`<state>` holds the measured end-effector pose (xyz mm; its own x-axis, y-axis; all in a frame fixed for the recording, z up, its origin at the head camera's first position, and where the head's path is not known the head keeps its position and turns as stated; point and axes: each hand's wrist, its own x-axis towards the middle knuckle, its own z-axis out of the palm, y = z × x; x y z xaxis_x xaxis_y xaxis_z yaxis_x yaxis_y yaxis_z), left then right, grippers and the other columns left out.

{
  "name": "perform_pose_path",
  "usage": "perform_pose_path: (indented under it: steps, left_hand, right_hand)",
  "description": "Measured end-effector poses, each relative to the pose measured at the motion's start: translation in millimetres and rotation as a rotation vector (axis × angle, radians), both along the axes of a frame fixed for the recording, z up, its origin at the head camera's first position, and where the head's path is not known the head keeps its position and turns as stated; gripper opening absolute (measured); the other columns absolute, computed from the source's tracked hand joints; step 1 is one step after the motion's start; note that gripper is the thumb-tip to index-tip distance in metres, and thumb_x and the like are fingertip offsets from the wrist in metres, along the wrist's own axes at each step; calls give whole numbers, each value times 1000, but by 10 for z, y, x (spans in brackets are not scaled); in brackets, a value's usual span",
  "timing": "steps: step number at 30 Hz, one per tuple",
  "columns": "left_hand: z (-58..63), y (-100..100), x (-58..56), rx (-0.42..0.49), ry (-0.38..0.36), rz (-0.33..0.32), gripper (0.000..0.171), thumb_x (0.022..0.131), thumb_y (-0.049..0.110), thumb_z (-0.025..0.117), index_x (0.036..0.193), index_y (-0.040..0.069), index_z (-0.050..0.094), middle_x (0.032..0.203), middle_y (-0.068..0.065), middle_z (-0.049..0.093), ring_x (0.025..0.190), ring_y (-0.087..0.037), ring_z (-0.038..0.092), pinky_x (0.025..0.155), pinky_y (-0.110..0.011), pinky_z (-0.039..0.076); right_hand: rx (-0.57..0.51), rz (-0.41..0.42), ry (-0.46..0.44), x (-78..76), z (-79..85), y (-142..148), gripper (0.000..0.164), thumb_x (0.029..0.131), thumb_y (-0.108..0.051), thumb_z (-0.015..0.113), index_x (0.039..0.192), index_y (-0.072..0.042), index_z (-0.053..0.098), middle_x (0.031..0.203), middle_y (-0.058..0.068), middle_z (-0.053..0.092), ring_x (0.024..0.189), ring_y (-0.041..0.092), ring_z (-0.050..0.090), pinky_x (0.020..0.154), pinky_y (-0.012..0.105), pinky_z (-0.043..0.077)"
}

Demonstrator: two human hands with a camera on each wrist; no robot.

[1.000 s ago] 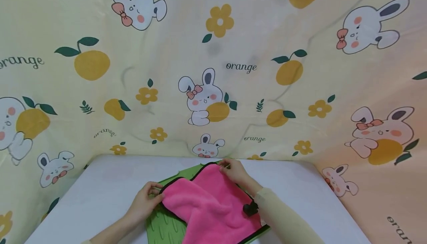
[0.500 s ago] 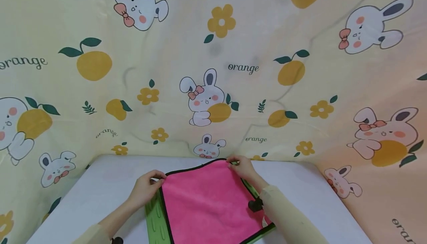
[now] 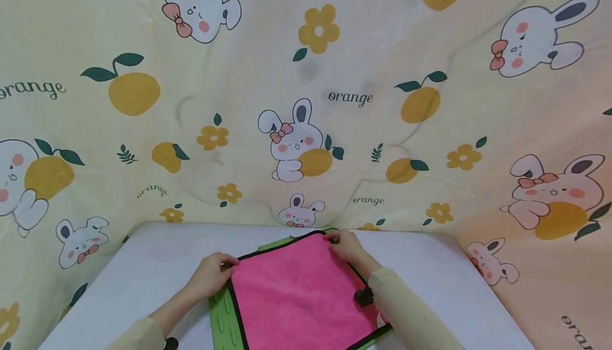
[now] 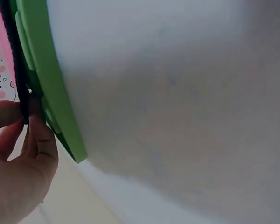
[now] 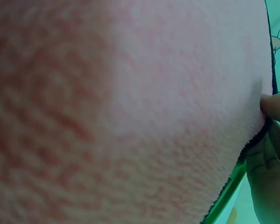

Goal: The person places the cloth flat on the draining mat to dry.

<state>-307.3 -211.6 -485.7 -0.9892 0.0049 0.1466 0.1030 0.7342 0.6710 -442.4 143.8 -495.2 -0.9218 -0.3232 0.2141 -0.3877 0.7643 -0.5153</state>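
Observation:
A pink cloth (image 3: 296,291) with black edging lies spread over a green board or tray (image 3: 222,315) with raised marks. My left hand (image 3: 209,275) pinches the cloth's far left corner between thumb and fingers. At the far right corner, my right hand (image 3: 346,245) pinches the cloth the same way. In the left wrist view, the left hand (image 4: 25,154) holds the black edge right beside the green rim (image 4: 60,93). Up close in the right wrist view, the cloth (image 5: 177,84) fills most of the picture, its corner between the fingers of the right hand (image 5: 273,158).
A white table (image 3: 143,270) carries the green board. Behind it and at both sides hangs a pale curtain (image 3: 248,74) printed with rabbits and oranges. Dark round objects (image 3: 363,297) show by the wrists.
The left hand pulled the cloth's left corner outward and back, so the folded, wrinkled cloth became nearly flat. It then lowered a little. The right hand shifted slightly right.

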Motion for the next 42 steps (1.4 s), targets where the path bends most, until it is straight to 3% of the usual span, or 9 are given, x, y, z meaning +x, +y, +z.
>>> perform_pose_path:
  steps: [5,13,23,31,37,42]
  left_hand:
    - [-61,5,-8,-52,24,-16,15,86,5,65,99,7,72,95,-5,64,90,-18,59,80,-38,51]
    - [-102,-13,-55,-106,135,-40,15,84,1,67,98,3,72,93,-6,61,89,-21,61,82,-40,51]
    - [-110,7,-64,-146,71,-40,16,85,5,66,99,3,73,91,-4,59,88,-19,60,81,-40,51]
    - [-115,2,-30,-133,75,-56,17,85,6,67,100,3,72,94,-6,59,91,-21,60,83,-41,51]
    - [-38,22,130,-221,131,-122,27,83,11,69,110,4,68,116,-12,56,110,-30,55,94,-47,45]
    - [51,106,438,-298,260,-287,29,83,14,71,111,7,66,121,-10,56,112,-29,54,92,-49,46]
  right_hand:
    - [7,-11,-9,19,-7,8,25,79,-7,71,102,-14,75,100,8,67,80,17,52,73,35,45]
    - [43,13,-9,32,-24,-2,24,82,-8,71,106,-13,73,106,8,65,97,22,58,87,40,47]
    - [87,119,34,69,-20,-9,27,86,-2,64,113,-2,68,127,15,56,120,34,51,102,47,39]
    - [96,177,73,93,-10,-12,27,86,0,63,113,2,67,127,17,56,118,38,52,101,50,39]
    - [70,164,65,228,87,57,30,89,-4,60,118,2,64,129,17,55,122,37,49,102,50,37]
    - [87,208,95,462,185,216,31,90,-7,60,120,3,63,127,19,56,121,37,49,101,52,38]
